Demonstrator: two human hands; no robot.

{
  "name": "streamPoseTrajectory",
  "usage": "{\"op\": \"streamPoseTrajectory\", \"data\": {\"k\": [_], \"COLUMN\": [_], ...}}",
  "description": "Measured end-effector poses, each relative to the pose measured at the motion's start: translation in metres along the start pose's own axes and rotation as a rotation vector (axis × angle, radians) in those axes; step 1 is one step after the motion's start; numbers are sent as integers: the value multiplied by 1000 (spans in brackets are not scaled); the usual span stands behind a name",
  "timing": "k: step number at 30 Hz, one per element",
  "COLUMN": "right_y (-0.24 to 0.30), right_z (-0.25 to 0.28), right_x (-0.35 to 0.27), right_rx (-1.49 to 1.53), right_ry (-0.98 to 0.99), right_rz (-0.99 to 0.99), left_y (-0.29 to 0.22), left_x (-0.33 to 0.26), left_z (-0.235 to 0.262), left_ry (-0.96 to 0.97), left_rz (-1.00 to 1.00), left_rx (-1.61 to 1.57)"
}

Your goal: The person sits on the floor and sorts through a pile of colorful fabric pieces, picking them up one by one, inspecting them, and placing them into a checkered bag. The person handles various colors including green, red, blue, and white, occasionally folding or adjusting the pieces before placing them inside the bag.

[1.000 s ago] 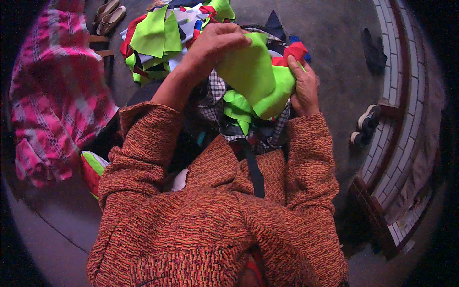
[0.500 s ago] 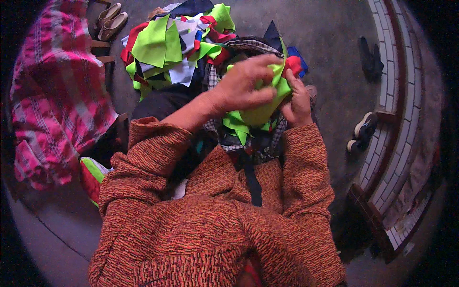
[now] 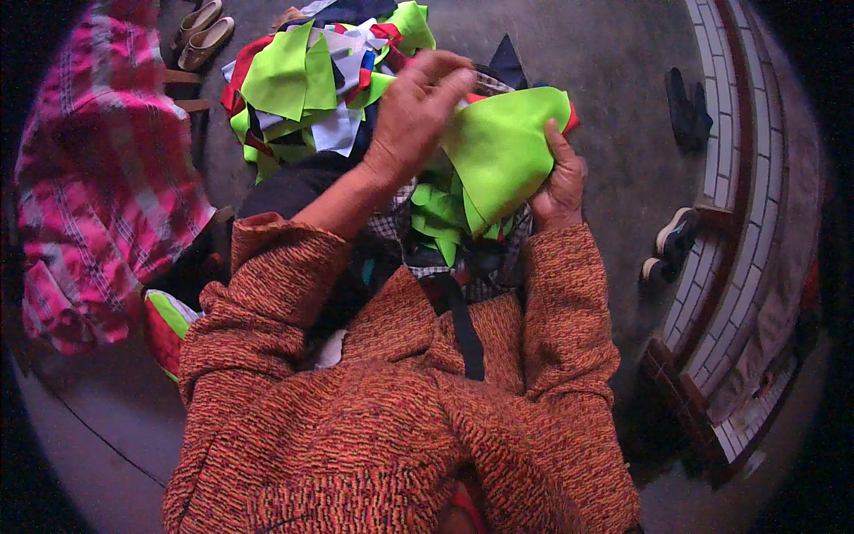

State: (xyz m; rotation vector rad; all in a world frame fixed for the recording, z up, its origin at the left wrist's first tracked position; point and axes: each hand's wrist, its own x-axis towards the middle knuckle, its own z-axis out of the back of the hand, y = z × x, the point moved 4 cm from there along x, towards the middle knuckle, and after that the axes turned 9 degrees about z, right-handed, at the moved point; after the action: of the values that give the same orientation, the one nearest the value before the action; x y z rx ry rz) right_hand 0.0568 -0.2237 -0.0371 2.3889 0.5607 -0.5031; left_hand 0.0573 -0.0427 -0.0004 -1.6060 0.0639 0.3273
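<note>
My left hand [image 3: 416,120] pinches the top left edge of a bright green fabric piece [image 3: 503,151] and holds it spread. My right hand [image 3: 559,182] grips the same piece at its right side, thumb on the green cloth. Under both hands, on my lap, lies a bundle of more green scraps [image 3: 436,218] on checked cloth [image 3: 391,222]. Beyond my hands a heap of fabric scraps [image 3: 307,84] in green, red, white and dark blue lies on the floor. My forearms wear an orange knitted sweater [image 3: 382,400].
A pink checked cloth [image 3: 98,178] lies at the left. A pair of tan shoes [image 3: 203,31] sits at the top left. Dark shoes [image 3: 683,111] and another pair [image 3: 669,245] lie by a curved tiled step [image 3: 738,205] at the right. The floor is grey concrete [image 3: 605,53].
My left hand moved from covering the bunched green cloth to its upper edge, and the green piece now lies spread out flat between both hands.
</note>
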Motion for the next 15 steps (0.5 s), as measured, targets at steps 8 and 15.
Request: {"op": "streamPoseTrajectory", "data": {"k": [8,15], "right_y": [4,12], "right_z": [8,29], "right_x": [-10,-13], "right_rx": [108,26], "right_ry": [178,271], "right_rz": [-80,-36], "left_y": [19,22], "left_x": [0,-15], "left_z": [5,-19], "left_ry": [40,571], "left_rz": [258,112], "left_rx": [87,405]}}
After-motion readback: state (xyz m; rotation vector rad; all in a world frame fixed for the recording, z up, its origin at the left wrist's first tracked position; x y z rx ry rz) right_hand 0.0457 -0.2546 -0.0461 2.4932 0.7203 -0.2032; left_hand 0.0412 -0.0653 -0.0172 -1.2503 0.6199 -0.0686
